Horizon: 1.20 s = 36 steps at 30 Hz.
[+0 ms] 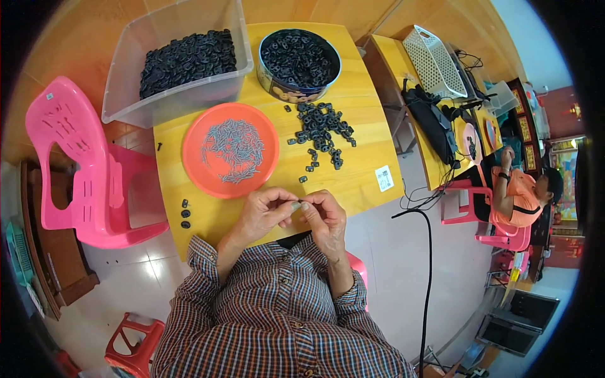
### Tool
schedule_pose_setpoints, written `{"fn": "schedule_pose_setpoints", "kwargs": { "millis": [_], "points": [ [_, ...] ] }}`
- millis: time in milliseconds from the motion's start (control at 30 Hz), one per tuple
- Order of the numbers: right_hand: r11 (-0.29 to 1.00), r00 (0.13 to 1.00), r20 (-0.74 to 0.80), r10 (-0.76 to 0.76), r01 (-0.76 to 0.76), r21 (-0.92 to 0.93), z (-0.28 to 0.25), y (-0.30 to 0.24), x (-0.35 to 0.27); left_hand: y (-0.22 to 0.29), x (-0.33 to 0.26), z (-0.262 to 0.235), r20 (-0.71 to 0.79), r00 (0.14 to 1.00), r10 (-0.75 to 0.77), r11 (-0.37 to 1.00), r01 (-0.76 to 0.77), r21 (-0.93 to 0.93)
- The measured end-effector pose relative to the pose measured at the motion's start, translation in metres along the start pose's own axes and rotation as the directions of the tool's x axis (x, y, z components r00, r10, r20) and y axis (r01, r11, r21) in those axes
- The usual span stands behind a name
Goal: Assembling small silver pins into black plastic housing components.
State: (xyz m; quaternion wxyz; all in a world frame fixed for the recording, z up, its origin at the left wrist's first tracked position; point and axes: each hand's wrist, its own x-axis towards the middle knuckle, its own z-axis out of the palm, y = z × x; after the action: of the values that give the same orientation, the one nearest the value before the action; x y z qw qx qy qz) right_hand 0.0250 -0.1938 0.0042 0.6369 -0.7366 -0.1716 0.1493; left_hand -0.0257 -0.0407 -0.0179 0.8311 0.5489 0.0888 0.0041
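My left hand point(263, 211) and my right hand point(323, 215) meet at the near edge of the yellow table point(365, 170), fingertips together. Between them I pinch a small grey metal pin point(296, 205) and a small black plastic part, mostly hidden by my right fingers. Just beyond my hands sits an orange plate point(196, 170) heaped with grey metal pins point(233, 150). A loose pile of black plastic parts point(322, 129) lies to its right.
A round tin point(277, 85) and a clear plastic bin point(126, 94) at the table's far side hold several more black parts. Three finished black pieces point(185, 213) lie at the near left. A pink chair point(75, 170) stands left; another person point(523, 195) sits far right.
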Motion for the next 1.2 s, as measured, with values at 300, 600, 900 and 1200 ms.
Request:
{"fn": "schedule_pose_setpoints", "kwargs": {
  "millis": [300, 600, 900, 1200],
  "points": [
    [0.957, 0.978, 0.048, 0.203, -0.208, 0.203, 0.009, -0.008, 0.002, -0.002, 0.002, 0.000, -0.116, 0.992, 0.055, 0.997, -0.061, -0.046],
    [0.847, 0.938, 0.123, 0.323, -0.344, 0.404, 0.004, -0.010, 0.008, -0.004, 0.004, -0.007, 0.017, 0.997, -0.082, 0.931, 0.082, -0.355],
    [0.828, 0.931, 0.116, 0.345, -0.360, 0.429, 0.002, -0.010, 0.012, 0.002, 0.006, -0.007, 0.056, 0.997, -0.055, 0.965, 0.067, -0.253],
    [0.886, 0.937, 0.098, 0.335, -0.349, 0.306, 0.008, -0.014, 0.017, 0.012, 0.006, -0.011, -0.013, 0.995, -0.097, 0.966, 0.091, -0.242]
  ]
}}
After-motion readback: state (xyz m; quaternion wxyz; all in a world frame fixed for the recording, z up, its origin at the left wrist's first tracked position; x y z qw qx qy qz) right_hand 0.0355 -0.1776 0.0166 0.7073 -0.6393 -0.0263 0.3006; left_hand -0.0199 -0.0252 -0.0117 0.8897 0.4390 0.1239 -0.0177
